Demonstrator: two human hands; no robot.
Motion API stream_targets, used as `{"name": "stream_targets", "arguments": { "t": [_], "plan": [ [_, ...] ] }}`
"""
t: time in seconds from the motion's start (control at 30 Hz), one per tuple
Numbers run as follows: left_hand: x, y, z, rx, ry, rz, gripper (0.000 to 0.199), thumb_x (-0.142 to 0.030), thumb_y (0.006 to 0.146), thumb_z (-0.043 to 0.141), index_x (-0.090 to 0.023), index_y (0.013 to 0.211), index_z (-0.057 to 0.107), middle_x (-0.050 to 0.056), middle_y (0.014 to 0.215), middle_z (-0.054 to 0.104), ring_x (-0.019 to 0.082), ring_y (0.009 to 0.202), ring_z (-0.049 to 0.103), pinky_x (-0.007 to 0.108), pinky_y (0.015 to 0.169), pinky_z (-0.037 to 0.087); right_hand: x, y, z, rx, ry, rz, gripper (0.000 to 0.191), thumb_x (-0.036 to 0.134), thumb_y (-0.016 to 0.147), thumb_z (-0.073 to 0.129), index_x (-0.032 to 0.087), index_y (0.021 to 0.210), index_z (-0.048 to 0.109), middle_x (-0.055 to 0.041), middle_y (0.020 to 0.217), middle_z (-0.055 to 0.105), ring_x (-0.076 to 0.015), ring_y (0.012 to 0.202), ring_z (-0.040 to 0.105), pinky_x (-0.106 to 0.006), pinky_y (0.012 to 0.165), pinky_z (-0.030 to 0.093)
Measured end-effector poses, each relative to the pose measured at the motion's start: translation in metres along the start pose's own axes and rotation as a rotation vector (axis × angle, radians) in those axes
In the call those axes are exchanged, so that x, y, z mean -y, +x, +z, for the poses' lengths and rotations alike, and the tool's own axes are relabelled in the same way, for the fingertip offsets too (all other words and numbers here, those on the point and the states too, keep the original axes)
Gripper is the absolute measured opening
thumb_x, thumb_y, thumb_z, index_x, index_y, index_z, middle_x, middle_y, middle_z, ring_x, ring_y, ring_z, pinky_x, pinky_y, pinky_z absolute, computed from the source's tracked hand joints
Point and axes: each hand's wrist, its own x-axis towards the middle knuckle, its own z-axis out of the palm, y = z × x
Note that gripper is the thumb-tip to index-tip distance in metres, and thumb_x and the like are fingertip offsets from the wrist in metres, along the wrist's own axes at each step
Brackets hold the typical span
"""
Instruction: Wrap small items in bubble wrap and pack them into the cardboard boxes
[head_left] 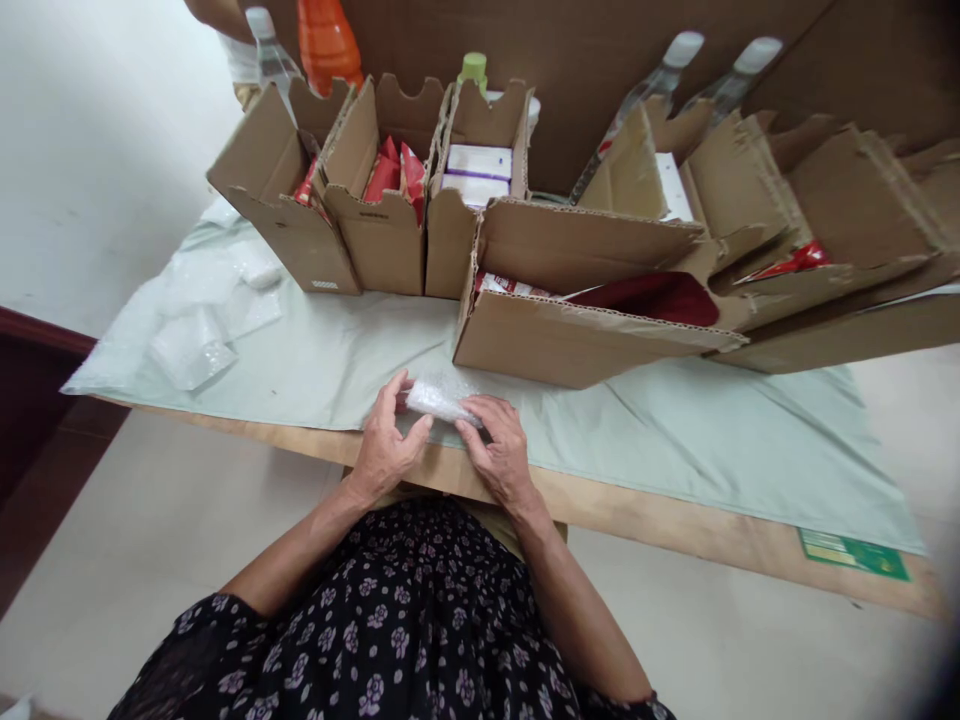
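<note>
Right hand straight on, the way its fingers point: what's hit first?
The bubble-wrap packet, which the right hand already seems to touch at its fingertips; exact depth is hard to judge from one view.

Whitish bubble wrap (441,396), pale green cloth (300,345), brown cartons (540,345) — black garment (429,620) with pinkish flowers (371,696)

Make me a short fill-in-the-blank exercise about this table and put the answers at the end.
1. The number of hands on the bubble-wrap bundle is ____.
2. The loose clear packaging lies toward the ____ end of the table.
3. The packets in the second box from the left are coloured ____.

Answers: two; left; red.
</note>
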Motion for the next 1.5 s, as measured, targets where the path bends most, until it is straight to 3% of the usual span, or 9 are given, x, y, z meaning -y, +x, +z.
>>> {"name": "stream_targets", "arguments": {
  "t": [0.13,0.3,0.43,0.67,0.93,1.0,1.2,1.37,1.5],
  "plan": [
    [-0.001,-0.003,0.005,0.029,-0.088,-0.06,0.067,-0.031,0.097,0.062,-0.021,0.157,0.036,0.017,0.137,0.064,0.023,0.11,0.07,0.041,0.097,0.061,0.002,0.0,-0.003,-0.041,0.03,0.038,0.024,0.036,0.102,0.057,0.026,0.113,0.075,-0.009,0.112,0.078,-0.0271,0.108,0.071,-0.048,0.097,0.055],
    [-0.006,-0.001,0.001,0.079,-0.079,-0.085,0.061,-0.034,0.094,0.065,-0.019,0.15,0.048,0.016,0.144,0.063,0.027,0.126,0.066,0.041,0.106,0.057,0.001,-0.002,-0.004,0.08,0.059,0.01,0.019,0.033,0.098,0.061,0.026,0.108,0.075,-0.0086,0.113,0.078,-0.0271,0.11,0.071,-0.049,0.1,0.054],
    [-0.012,0.004,-0.004,0.117,-0.106,-0.095,0.053,-0.033,0.092,0.065,-0.018,0.142,0.057,0.013,0.136,0.07,0.025,0.115,0.071,0.037,0.099,0.059,0.002,-0.003,-0.009,0.158,0.156,0.036,0.014,0.031,0.094,0.065,0.025,0.105,0.072,-0.0102,0.126,0.075,-0.0265,0.119,0.07,-0.048,0.103,0.054],
    [-0.032,0.009,-0.007,0.183,-0.114,0.01,0.045,-0.027,0.091,0.064,-0.019,0.135,0.063,0.009,0.127,0.075,0.022,0.109,0.074,0.033,0.097,0.06,0.006,-0.004,-0.027,0.298,0.339,0.103,0.011,0.026,0.092,0.069,0.024,0.102,0.065,-0.0102,0.129,0.071,-0.0228,0.122,0.068,-0.04,0.103,0.055],
    [-0.056,0.018,-0.007,0.289,-0.125,0.186,0.048,-0.016,0.086,0.06,-0.021,0.134,0.064,0.008,0.126,0.075,0.021,0.112,0.073,0.031,0.101,0.059,0.003,-0.008,-0.048,0.282,0.221,0.087,0.018,0.03,0.085,0.077,0.024,0.096,0.063,-0.0128,0.164,0.043,-0.033,0.151,0.042,-0.053,0.119,0.04],
    [-0.058,0.019,-0.006,0.311,-0.139,0.212,0.05,-0.014,0.085,0.06,-0.022,0.134,0.063,0.007,0.125,0.075,0.021,0.111,0.073,0.031,0.099,0.059,0.001,-0.006,-0.05,0.296,0.219,0.066,0.019,0.031,0.085,0.077,0.024,0.095,0.063,-0.0125,0.159,0.05,-0.0326,0.147,0.047,-0.052,0.116,0.043],
    [-0.052,0.023,0.002,0.273,-0.101,0.167,0.046,-0.017,0.086,0.06,-0.02,0.132,0.063,0.008,0.119,0.074,0.02,0.106,0.072,0.031,0.095,0.059,0.003,-0.006,-0.044,0.221,0.153,0.07,0.009,0.026,0.092,0.069,0.025,0.1,0.066,-0.0053,0.109,0.074,-0.0234,0.104,0.07,-0.04,0.092,0.054],
    [-0.047,0.023,0.006,0.259,-0.084,0.124,0.043,-0.019,0.088,0.061,-0.02,0.131,0.062,0.008,0.116,0.074,0.019,0.102,0.071,0.031,0.09,0.059,0.012,-0.013,-0.038,0.094,0.059,0.088,0.011,0.022,0.094,0.062,0.024,0.104,0.067,-0.0053,0.101,0.076,-0.0217,0.092,0.071,-0.038,0.086,0.057],
    [-0.05,0.03,0.006,0.211,-0.045,0.249,0.044,-0.026,0.092,0.065,-0.02,0.135,0.06,0.009,0.117,0.071,0.021,0.104,0.07,0.035,0.092,0.059,0.014,-0.009,-0.057,0.013,-0.005,0.093,0.028,0.024,0.095,0.062,0.025,0.122,0.065,-0.0058,0.103,0.076,-0.0213,0.091,0.072,-0.038,0.085,0.061]
  ]
}}
